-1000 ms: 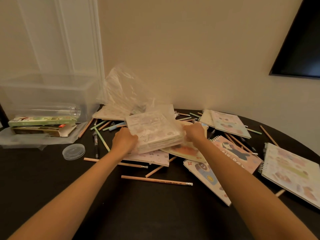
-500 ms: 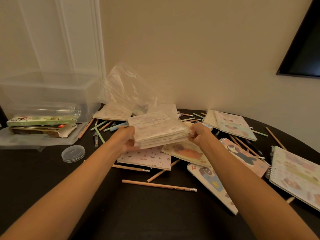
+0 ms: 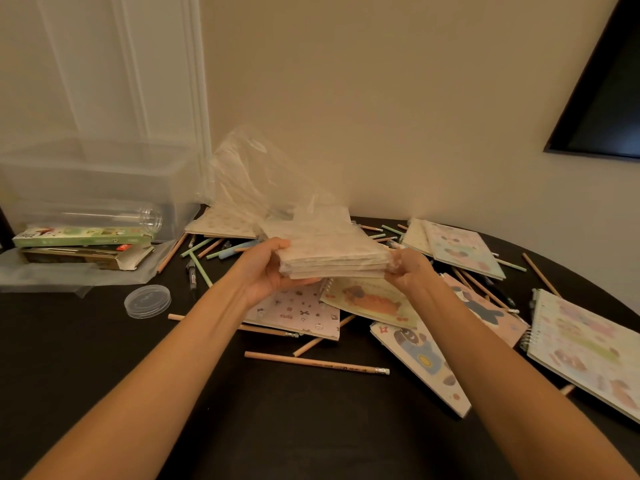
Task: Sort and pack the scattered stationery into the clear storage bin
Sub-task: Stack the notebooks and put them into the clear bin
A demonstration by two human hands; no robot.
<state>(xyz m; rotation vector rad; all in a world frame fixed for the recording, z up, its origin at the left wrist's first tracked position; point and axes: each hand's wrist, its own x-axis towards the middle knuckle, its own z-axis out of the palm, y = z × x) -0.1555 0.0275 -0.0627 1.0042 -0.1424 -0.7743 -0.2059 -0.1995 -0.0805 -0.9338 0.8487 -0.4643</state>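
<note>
A wrapped stack (image 3: 334, 259) of thin pads is held above the worktop (image 3: 311, 431) between both hands. The left hand (image 3: 265, 271) is curled round its left end with the thumb on top. The right hand (image 3: 410, 271) is pinched on the right end, seemingly on the wrap alone. The stack is carried level over the scattered notebooks (image 3: 298, 311), well apart from the bin (image 3: 104, 181) at the far left. Loose film (image 3: 263, 174) is seen rising behind the stack; whether it is joined to the wrap cannot be told.

The main risk is judged to lie in the slick wrap. If only film is pinched on the right, the pads could be slid out or fanned apart when the stack is swung left. Trailing film could be dragged over the pencils (image 3: 201, 270) and some rolled away. The bin's rim could be clipped by a low approach.
</note>
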